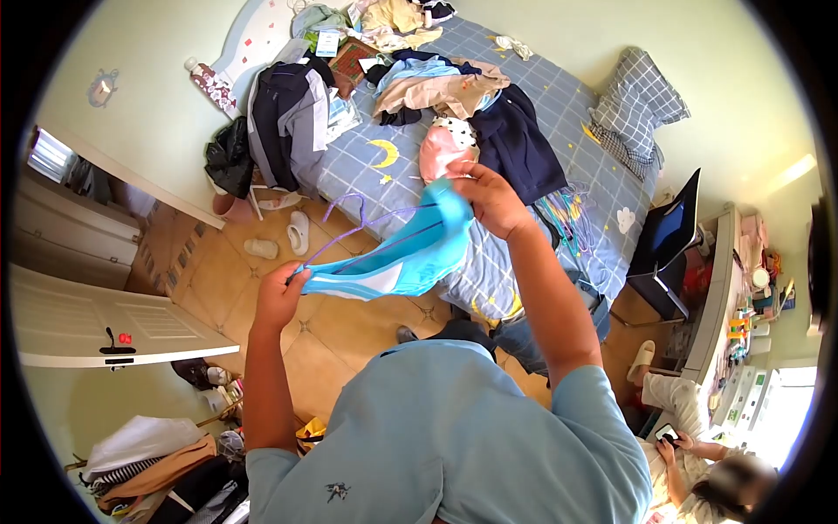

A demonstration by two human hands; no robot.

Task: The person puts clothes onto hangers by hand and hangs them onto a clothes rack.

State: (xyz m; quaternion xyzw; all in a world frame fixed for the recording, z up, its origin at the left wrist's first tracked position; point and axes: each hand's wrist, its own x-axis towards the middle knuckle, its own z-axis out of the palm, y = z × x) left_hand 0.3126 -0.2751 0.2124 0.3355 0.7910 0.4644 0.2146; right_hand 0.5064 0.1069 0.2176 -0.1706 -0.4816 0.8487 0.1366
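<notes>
A bright blue and white garment (406, 262) hangs stretched between my two hands, above the floor and the near edge of the bed. My left hand (281, 295) is closed on its left end, beside a purple hanger (336, 244) whose hook points up and away from me. My right hand (491, 199) pinches the garment's upper right end, near a pink item with a black-and-white top (448, 148) on the bed. Part of the hanger's frame lies along the garment's opening.
The bed (567, 105) holds piled clothes (445, 83), a dark garment (515, 144), several thin hangers (572, 218) and pillows (637, 100). A jacket-draped chair (288, 122) stands left of it. Slippers (298, 233) lie on the floor. At lower right sits a person (681, 454) with a phone.
</notes>
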